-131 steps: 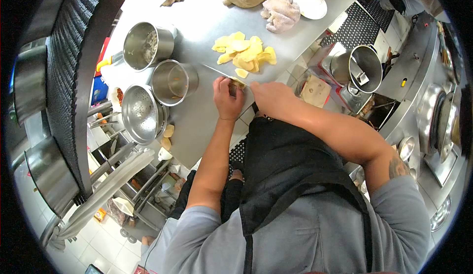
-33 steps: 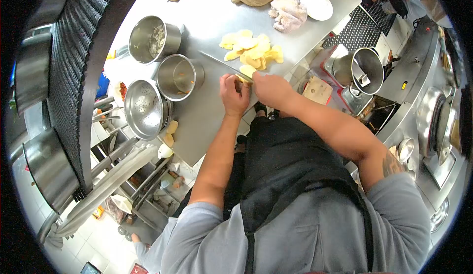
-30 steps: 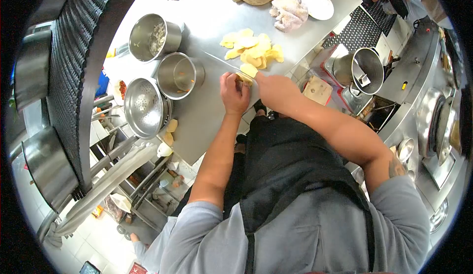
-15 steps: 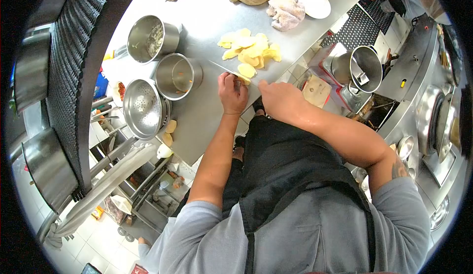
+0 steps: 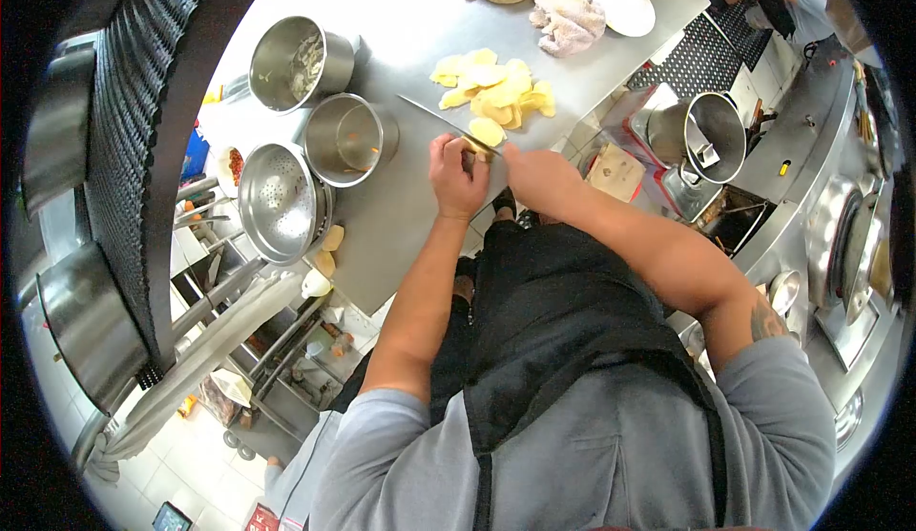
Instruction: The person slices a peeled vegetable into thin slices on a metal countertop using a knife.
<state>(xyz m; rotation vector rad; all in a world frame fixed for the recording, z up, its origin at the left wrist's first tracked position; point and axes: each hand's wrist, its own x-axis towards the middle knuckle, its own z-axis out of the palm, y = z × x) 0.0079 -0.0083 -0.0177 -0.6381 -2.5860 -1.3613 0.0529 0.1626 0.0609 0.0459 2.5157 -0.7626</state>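
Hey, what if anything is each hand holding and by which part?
The right hand grips the knife at its handle end, handle hidden. The left hand holds a yellow piece; exactly where is unclear.

Clock centred on slice pile (image 5: 501, 88), on bench (image 5: 396, 221) | plate (image 5: 623, 8): 2 | right hand (image 5: 544, 183): 5 | left hand (image 5: 460, 177): 7 | knife (image 5: 434, 116): between pile and left hand | near pot (image 5: 388, 138): 8 | colander (image 5: 272, 202): 8, beyond near pot | far pot (image 5: 336, 62): 9
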